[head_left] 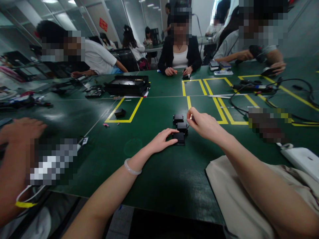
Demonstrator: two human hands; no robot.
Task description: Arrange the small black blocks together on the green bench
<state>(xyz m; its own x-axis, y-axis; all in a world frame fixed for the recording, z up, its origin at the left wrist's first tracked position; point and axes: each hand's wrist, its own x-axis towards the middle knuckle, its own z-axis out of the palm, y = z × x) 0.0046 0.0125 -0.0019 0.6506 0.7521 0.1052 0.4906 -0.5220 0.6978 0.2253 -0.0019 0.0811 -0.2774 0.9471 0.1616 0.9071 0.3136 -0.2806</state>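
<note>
Black boxes [178, 138] sit partly hidden under the left hand [163, 141].

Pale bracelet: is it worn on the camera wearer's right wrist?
No, the bracelet circles the wrist just behind the left hand.

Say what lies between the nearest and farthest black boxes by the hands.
A third black box lies between them, seen in the head view.
</note>
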